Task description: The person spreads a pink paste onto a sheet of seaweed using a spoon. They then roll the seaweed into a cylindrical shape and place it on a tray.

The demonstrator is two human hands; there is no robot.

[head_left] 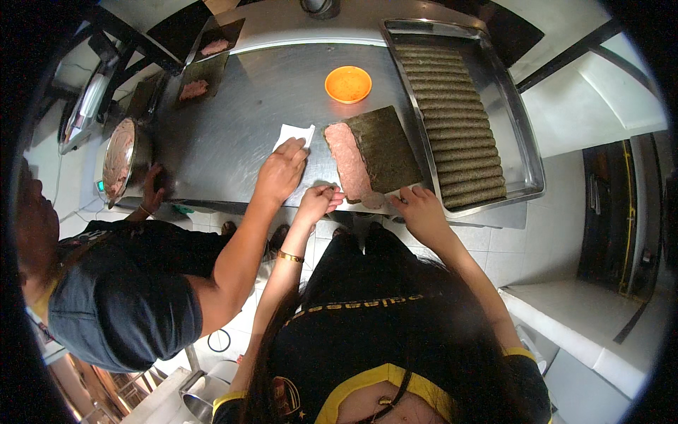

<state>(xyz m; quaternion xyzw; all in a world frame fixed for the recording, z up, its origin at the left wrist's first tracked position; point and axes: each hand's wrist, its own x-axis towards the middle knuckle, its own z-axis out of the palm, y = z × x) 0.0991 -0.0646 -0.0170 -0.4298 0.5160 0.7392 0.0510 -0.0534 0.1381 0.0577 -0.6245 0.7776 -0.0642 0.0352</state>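
Observation:
A dark green seaweed sheet (387, 147) lies on the steel table in front of me, with a thick band of pink meat paste (347, 157) along its left side. At its near left corner my left hand (322, 203) is closed, fingertips pinched at the edge. My right hand (419, 212) has its fingers bent around the near right edge of the same sheet. Between my hands, the paste's near end (372, 201) looks greyish and smeared. Left of the sheet, a co-worker's hand (282, 168) rests on a folded white paper or cloth (295, 133).
A metal tray (521, 152) holds several seaweed rolls (458, 131) at the right. An orange bowl (348, 85) stands beyond the sheet. Far left are a seaweed sheet with paste (201, 81) and a paste-smeared metal bowl (145, 159). The co-worker stands close on my left.

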